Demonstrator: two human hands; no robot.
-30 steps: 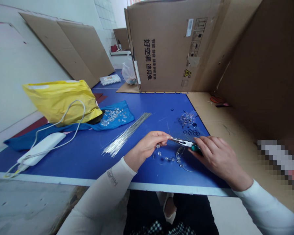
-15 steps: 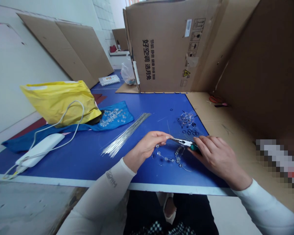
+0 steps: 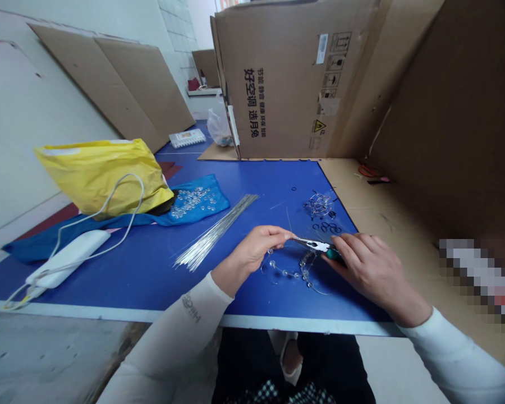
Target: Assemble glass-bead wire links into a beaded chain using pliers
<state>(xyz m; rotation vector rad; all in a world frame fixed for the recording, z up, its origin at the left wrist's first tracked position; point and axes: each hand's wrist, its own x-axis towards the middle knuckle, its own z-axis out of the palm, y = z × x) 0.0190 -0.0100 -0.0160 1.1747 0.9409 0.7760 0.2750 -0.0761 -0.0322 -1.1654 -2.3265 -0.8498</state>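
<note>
Fingers wrapped around their green handle, my right hand (image 3: 368, 269) grips a pair of long-nose pliers (image 3: 317, 245), jaws pointing left. My left hand (image 3: 266, 245) pinches a thin wire at the plier tips; the fingers partly hide it. Below the hands, a beaded wire (image 3: 292, 274) with clear round beads curves over the blue table. A bundle of straight silvery wires (image 3: 219, 231) lies to the left of my left hand. Beyond the pliers sit a clump of beaded wire pieces (image 3: 318, 204) and several small black rings (image 3: 328, 226).
Clear beads (image 3: 193, 201) lie on a blue cloth (image 3: 221, 196) beside a yellow bag (image 3: 105, 174). A white power strip (image 3: 69, 257) with its cord is at the left. A large cardboard box (image 3: 286, 106) stands at the back; orange-handled scissors (image 3: 370, 171) lie at the right.
</note>
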